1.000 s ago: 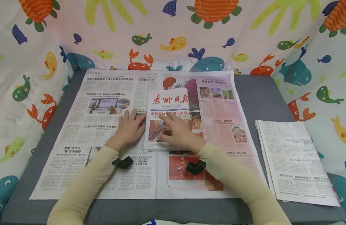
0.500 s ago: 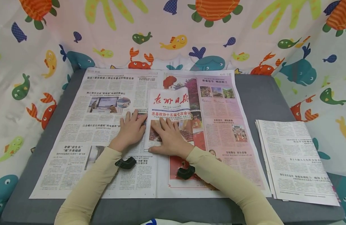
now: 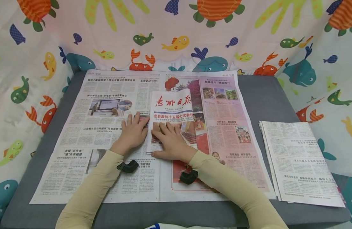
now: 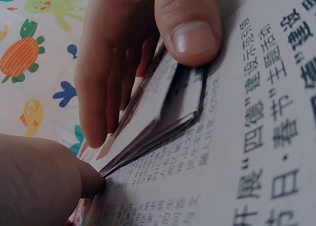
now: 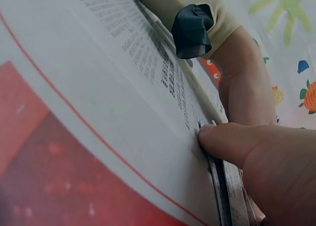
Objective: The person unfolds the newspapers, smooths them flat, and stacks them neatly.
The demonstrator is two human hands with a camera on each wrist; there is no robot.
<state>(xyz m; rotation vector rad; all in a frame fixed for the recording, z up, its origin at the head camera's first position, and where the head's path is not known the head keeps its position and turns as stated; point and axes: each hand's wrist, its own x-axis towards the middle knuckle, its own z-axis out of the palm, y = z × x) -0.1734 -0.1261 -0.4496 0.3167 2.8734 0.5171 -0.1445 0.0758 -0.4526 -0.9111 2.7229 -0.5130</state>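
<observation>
Head view: a white, rectangular, folded newspaper is lying near the middle of a large, open white-and-pink newspaper spread on a grey table, its red brush-style masthead and a printed photograph facing upward. The bare right hand is pressing on its lower part with fingers spread; the bare left hand is resting along its left edge with fingers extended. Neither is closing around anything.

Left wrist view: the folded newspaper is showing several thin layers, gaping at one corner; it is probably behaving as light, limp, slightly springy paper, prone to creasing and tearing.

Right wrist view: the right thumb is lying against the layered edge; opposite edges, all layers together, are likely offering the surest hold.
</observation>
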